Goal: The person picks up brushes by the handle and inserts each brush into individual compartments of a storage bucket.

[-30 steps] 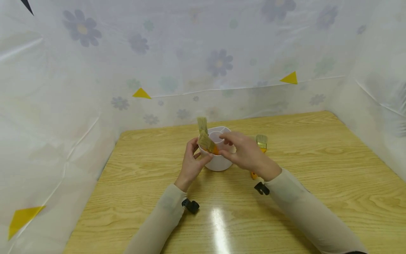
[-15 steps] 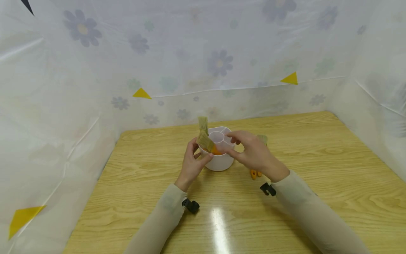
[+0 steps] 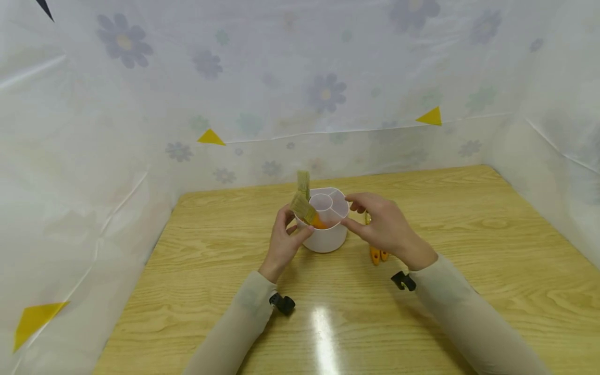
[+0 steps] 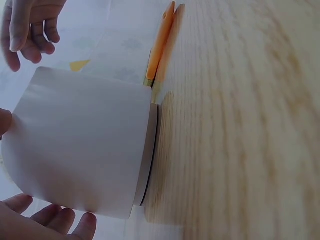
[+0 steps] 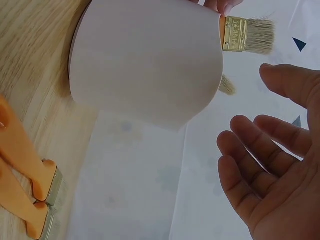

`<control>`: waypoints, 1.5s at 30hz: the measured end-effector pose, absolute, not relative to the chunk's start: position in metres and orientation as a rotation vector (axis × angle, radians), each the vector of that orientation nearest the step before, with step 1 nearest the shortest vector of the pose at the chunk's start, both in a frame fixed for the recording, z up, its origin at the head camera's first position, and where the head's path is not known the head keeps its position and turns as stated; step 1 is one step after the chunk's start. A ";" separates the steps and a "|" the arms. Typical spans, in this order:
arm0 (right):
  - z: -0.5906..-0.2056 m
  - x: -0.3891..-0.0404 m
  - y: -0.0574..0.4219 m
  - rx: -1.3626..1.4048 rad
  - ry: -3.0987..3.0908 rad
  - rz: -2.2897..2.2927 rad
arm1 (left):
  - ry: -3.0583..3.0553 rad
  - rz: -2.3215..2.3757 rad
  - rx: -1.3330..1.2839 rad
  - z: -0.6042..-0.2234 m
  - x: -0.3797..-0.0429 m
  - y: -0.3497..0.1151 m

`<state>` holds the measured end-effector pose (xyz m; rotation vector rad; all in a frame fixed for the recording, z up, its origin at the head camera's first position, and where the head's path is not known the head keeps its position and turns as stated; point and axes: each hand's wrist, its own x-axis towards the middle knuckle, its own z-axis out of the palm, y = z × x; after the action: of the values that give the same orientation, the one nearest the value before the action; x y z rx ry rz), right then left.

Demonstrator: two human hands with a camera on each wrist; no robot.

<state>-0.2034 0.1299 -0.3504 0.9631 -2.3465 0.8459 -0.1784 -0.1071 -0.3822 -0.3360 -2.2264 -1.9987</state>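
A white organizer [image 3: 323, 242] with a round middle cup and divided compartments stands on the table. My left hand [image 3: 283, 245] grips its left side, the thumb near the front rim and the fingers along the outer wall. One paintbrush [image 3: 303, 208] leans bristles-up out of the front left compartment. Behind it rises another paintbrush [image 3: 303, 178], its handle hidden. My right hand [image 3: 386, 226] hovers at the organizer's right rim with loosely bent fingers and nothing in them. In the right wrist view a gap shows between this hand [image 5: 280, 165] and the organizer [image 5: 150, 60].
Two orange-handled paintbrushes [image 5: 30, 180] lie side by side on the wooden table [image 3: 211, 250], right of the organizer and partly under my right hand in the head view. Flower-patterned sheeting [image 3: 281, 78] hangs behind the table and along its sides.
My right hand has drawn back rightward from above the front compartment to the right rim. The front paintbrush has tipped slightly. My left hand stays on the organizer.
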 end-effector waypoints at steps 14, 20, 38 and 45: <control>-0.347 -0.202 0.142 0.896 -2.383 0.829 | -2.219 -2.011 -0.290 -0.382 -0.177 -0.106; -0.345 -0.204 0.146 0.887 -2.390 0.831 | -2.217 -2.014 -0.282 -0.383 -0.177 -0.106; -0.345 -0.207 0.161 0.796 -2.423 0.836 | -2.117 -2.042 -0.296 -0.385 -0.177 -0.105; -0.346 -0.211 0.164 0.780 -2.433 0.814 | -2.106 -2.042 -0.310 -0.386 -0.179 -0.105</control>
<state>-0.2108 0.1641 -0.3460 0.7803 -2.4334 0.8135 -0.1794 -0.1049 -0.3860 -0.3096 -2.1063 -2.0425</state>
